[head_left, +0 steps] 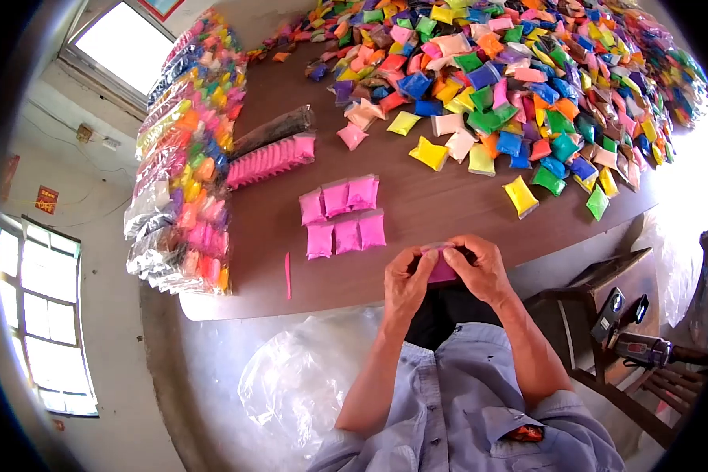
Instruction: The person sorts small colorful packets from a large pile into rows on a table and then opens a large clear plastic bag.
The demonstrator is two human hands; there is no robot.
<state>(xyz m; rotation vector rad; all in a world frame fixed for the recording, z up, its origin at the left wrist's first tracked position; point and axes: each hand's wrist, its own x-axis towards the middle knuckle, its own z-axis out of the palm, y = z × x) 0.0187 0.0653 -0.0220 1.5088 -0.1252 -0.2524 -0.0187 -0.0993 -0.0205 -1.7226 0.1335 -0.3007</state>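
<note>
My left hand (407, 277) and my right hand (477, 267) meet at the table's front edge. Between them is a small pink packet (442, 271), its clear top edge pinched in the fingers of both hands. To the left, two short rows of pink packets lie flat: an upper row (339, 199) and a lower row (346, 235). A thin pink plastic strip (288, 275) lies nearer the left front of the table. Farther back, a longer row of pink packets (271, 160) rests beside a dark, clear-wrapped bundle (274, 132).
A big heap of coloured packets (480, 94) covers the back and right of the brown table (267, 212). Stacked bagged packets (189, 165) line its left end. Clear plastic sheeting (291, 385) lies below. At right, a wooden stool (598, 307) holds a phone-like device (608, 315).
</note>
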